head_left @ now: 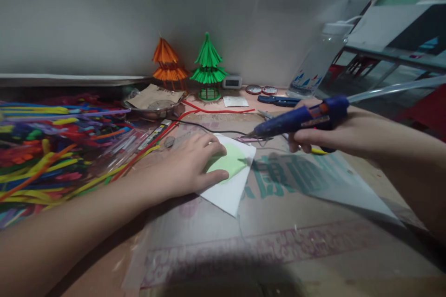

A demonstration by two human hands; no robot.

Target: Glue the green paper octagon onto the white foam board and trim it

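The right hand (329, 131) grips a blue glue gun (291, 121); the left hand (190, 162) rests open on a white sheet (229, 196).

1. Green disc (234, 163): partly hidden beneath left hand (193, 160).
2. Blue glue gun (289, 121): grip mostly covered by right hand (343, 131).
3. Pipe cleaners (49, 160), assorted: blurred, cut off at left edge.
4. Small display (232, 83): digits illegible.

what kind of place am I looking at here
Probably a craft table: a glue gun in the right hand, a heap of colourful pipe cleaners and a small green tree model.
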